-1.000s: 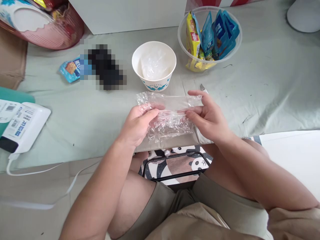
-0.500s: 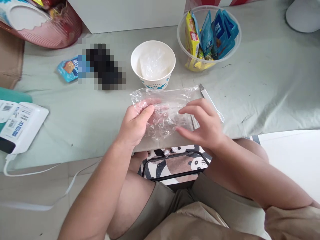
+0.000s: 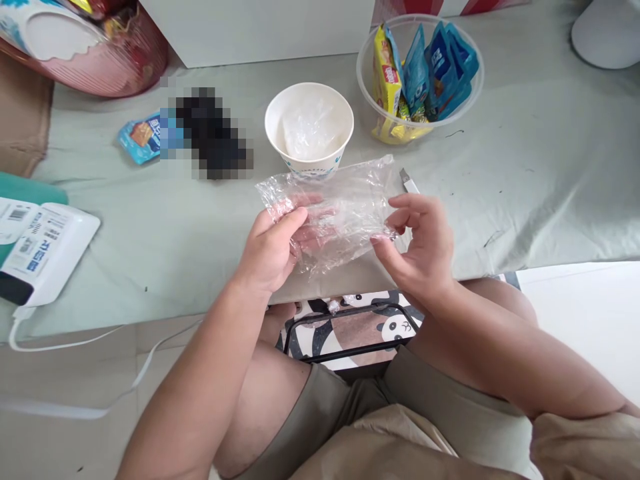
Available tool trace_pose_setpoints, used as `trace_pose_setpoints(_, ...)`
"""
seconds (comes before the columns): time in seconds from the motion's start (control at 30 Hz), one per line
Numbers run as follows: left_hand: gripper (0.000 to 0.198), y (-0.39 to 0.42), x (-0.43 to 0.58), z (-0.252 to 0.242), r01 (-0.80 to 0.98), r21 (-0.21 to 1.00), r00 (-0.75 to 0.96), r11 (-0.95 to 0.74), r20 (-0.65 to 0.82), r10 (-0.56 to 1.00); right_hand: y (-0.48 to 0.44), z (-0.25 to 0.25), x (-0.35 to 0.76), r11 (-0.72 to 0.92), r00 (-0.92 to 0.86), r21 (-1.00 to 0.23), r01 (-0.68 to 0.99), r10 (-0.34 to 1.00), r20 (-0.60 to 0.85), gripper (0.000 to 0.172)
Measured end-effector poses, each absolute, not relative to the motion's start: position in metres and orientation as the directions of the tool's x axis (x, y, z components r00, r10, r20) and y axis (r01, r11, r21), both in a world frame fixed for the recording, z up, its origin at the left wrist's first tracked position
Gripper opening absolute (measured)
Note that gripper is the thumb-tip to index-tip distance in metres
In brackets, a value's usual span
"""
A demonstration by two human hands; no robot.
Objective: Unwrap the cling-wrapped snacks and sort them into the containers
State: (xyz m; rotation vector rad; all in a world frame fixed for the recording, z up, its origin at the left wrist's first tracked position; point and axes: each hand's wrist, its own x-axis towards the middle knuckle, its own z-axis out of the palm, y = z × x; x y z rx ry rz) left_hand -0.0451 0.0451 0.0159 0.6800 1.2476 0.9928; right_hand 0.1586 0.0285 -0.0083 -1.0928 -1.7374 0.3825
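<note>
Between my hands a crinkled clear plastic bag (image 3: 350,207) hangs spread above the table's front edge. My left hand (image 3: 277,233) grips its left side, thumb on top and fingers showing through the film behind. At the lower right edge of the bag, my right hand (image 3: 417,237) pinches the film between thumb and curled fingers. Just beyond the bag stands a white paper bowl (image 3: 274,127) with crumpled clear plastic (image 3: 310,130) inside. A utility knife (image 3: 407,180) lies behind my right hand, its handle mostly hidden.
A clear tub (image 3: 477,87) holds yellow and blue snack packets at the back right. Left of the bowl are a blue snack packet (image 3: 143,137) and a blurred dark object (image 3: 215,137). A white boxy device (image 3: 65,247) with a cable sits at the left edge.
My right hand has moved slightly right and closed on the bag's edge. The bag now spreads wider, with its upper right corner raised. My left hand keeps its hold.
</note>
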Motion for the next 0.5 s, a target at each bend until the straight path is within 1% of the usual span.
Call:
trace_pose_setpoints(0.07,0.027,0.0436,-0.0441,0.0157,-0.265,0.863,0.072,0.43,-0.427,0.901,0.0283,-0.0095,0.1588,0.412,-0.054,-0.768,0.49,0.894,0.446,0.037)
trace_pose_setpoints(0.13,0.028,0.0421,-0.0431,0.0156,-0.268,0.862,0.118,0.43,-0.414,0.903,0.0294,-0.0103,0.1599,0.333,-0.006,-0.809,0.485,0.926,0.377,0.03)
trace_pose_setpoints(0.23,0.031,0.0414,-0.0417,0.0157,-0.259,0.859,0.115,0.441,-0.426,0.897,0.0309,-0.0111,0.1618,0.324,0.065,-0.848,0.42,0.921,0.384,0.016)
trace_pose_setpoints(0.3,0.032,0.042,-0.0411,0.0157,-0.274,0.855,0.087,0.44,-0.433,0.897,0.0311,-0.0118,0.1627,0.34,0.078,-0.871,0.356,0.918,0.39,0.012)
trace_pose_setpoints(0.37,0.033,0.0428,-0.0407,0.0154,-0.294,0.852,0.074,0.433,-0.432,0.899,0.0306,-0.0125,0.1631,0.353,0.029,-0.888,0.294,0.925,0.378,0.015)
trace_pose_setpoints(0.43,0.034,0.0431,-0.0403,0.0148,-0.3,0.852,0.082,0.43,-0.426,0.901,0.0299,-0.0129,0.1631,0.343,-0.051,-0.911,0.23,0.939,0.341,0.026)
trace_pose_setpoints(0.5,0.033,0.0428,-0.0395,0.0143,-0.295,0.857,0.092,0.423,-0.416,0.905,0.0294,-0.0127,0.1629,0.297,-0.097,-0.939,0.172,0.954,0.284,0.035)
